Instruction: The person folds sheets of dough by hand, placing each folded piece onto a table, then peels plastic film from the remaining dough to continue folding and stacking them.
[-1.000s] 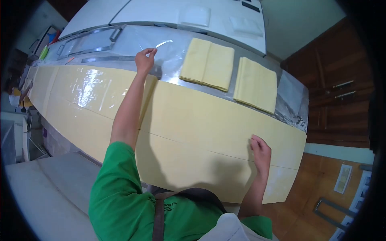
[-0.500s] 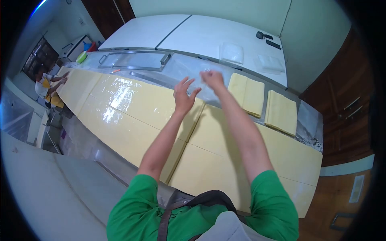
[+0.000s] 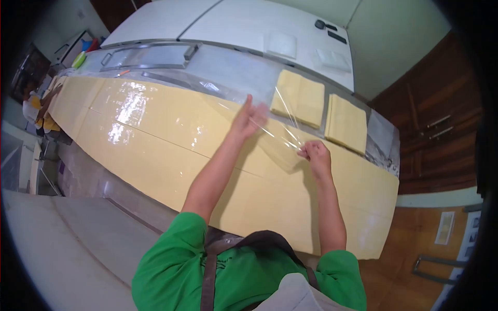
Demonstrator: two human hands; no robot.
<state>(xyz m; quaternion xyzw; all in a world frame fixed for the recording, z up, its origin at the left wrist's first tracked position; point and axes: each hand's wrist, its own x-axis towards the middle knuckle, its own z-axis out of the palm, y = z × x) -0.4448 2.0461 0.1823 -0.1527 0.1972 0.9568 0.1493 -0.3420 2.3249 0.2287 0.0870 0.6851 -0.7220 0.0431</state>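
My right hand (image 3: 316,154) pinches the edge of a clear plastic film (image 3: 285,139) over the long layer of pale yellow sheets (image 3: 290,199). The film hangs in shiny folds between my two hands. My left hand (image 3: 250,120) is at the film's other side, thumb pointing up and apart from the fingers, which are blurred. Glossy film lies over the left stretch of the yellow sheets, and part of it trails along their far edge.
Two folded yellow stacks (image 3: 300,98) (image 3: 346,123) lie on the table's far right side. Beyond are a metal frame (image 3: 148,56) and a white surface (image 3: 244,28) with clear plastic packets (image 3: 281,45). A co-worker (image 3: 39,111) stands at the far left end. Wooden cabinets (image 3: 430,119) are on the right.
My right hand has come down and toward me, drawing the film with it. The film now covers the seam between the yellow sheets. My view has shifted slightly.
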